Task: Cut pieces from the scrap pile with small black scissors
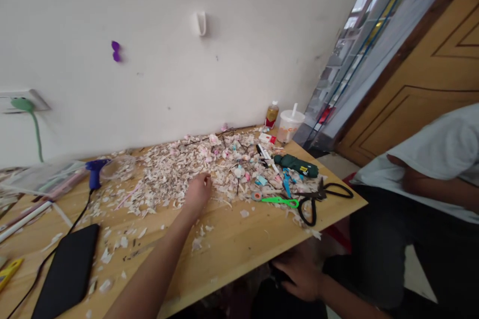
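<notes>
My left hand [199, 190] reaches over the table to the near edge of a wide heap of pale paper-like scraps [160, 174]. Its fingers are curled together, and whatever they hold is too small or hidden to name. Pink and white artificial blossoms [213, 140] on thin dark twigs lie at the back of the heap. Low beside the table's front edge, my right hand [303, 275] is in shadow, its fingers and thumb bent around something dark that I cannot make out. Green-handled scissors [279, 201] and large black-handled scissors [318, 197] rest to the right of my left hand.
A folded green umbrella [297, 165], lidded cup [290, 125] and small bottle [271, 114] stand or lie at right. At left are a blue glue gun [96, 172], black phone-like slab [67, 271] and cord. Another person [422, 174] sits close on the right.
</notes>
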Action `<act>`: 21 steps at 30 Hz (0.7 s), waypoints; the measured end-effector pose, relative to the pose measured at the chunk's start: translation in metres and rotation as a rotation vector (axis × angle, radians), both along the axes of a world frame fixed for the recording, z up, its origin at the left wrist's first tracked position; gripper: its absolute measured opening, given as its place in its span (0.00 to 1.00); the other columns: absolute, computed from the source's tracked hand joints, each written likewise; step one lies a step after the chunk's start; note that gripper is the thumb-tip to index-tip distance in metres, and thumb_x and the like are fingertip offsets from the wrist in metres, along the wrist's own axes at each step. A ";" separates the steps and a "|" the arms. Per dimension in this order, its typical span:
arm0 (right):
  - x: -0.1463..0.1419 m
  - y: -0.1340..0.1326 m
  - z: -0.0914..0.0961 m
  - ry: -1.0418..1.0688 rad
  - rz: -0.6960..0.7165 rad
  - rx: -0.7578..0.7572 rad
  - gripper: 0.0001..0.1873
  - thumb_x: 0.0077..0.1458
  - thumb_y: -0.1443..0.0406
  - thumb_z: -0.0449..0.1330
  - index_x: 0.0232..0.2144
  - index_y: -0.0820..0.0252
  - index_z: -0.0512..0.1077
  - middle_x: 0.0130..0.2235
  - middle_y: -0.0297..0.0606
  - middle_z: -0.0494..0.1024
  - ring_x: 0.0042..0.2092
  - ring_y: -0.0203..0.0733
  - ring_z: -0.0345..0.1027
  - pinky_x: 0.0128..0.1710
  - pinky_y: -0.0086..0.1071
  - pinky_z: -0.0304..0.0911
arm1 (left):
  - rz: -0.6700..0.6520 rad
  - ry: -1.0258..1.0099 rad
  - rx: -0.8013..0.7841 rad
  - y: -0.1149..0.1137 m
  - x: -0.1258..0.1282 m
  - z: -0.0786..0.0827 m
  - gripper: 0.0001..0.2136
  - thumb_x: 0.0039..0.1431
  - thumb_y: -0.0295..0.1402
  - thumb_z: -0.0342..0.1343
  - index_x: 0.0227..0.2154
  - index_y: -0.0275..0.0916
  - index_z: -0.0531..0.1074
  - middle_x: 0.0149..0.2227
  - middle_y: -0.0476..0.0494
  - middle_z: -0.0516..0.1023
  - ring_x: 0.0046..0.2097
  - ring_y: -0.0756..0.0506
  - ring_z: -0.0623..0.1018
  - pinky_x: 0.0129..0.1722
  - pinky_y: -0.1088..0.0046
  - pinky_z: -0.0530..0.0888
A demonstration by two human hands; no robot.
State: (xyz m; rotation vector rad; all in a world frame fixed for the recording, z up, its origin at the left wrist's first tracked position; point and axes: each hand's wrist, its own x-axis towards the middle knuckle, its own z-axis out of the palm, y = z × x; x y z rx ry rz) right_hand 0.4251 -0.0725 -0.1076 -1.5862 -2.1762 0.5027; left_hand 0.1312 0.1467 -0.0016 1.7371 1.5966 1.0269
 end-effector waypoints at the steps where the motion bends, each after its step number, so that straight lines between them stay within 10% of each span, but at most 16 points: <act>1: 0.000 0.002 0.000 0.006 0.073 -0.073 0.17 0.42 0.48 0.56 0.29 0.49 0.74 0.35 0.41 0.78 0.40 0.50 0.69 0.45 0.42 0.61 | 0.004 0.104 -0.014 0.010 0.005 -0.005 0.05 0.49 0.33 0.56 0.26 0.40 0.76 0.32 0.38 0.77 0.38 0.40 0.74 0.42 0.67 0.65; 7: 0.004 0.015 -0.010 -0.022 0.239 -0.242 0.21 0.42 0.62 0.55 0.43 0.48 0.73 0.56 0.40 0.70 0.57 0.56 0.59 0.57 0.48 0.49 | 0.031 0.290 -0.068 0.027 0.019 -0.022 0.08 0.42 0.37 0.63 0.19 0.39 0.71 0.28 0.39 0.74 0.36 0.40 0.73 0.37 0.69 0.62; 14: 0.012 0.021 -0.031 -0.086 0.263 -0.143 0.24 0.40 0.62 0.55 0.43 0.45 0.73 0.55 0.40 0.70 0.57 0.53 0.60 0.54 0.47 0.53 | -0.064 0.248 -0.031 0.036 0.029 -0.019 0.04 0.41 0.29 0.63 0.19 0.40 0.73 0.27 0.43 0.73 0.35 0.43 0.73 0.37 0.71 0.64; 21: 0.015 0.030 -0.021 -0.095 0.298 -0.124 0.24 0.42 0.65 0.52 0.43 0.51 0.75 0.53 0.48 0.72 0.58 0.46 0.61 0.52 0.38 0.54 | 0.064 -0.480 -0.071 0.016 -0.009 -0.010 0.11 0.41 0.38 0.66 0.24 0.38 0.73 0.22 0.48 0.74 0.25 0.48 0.72 0.28 0.75 0.67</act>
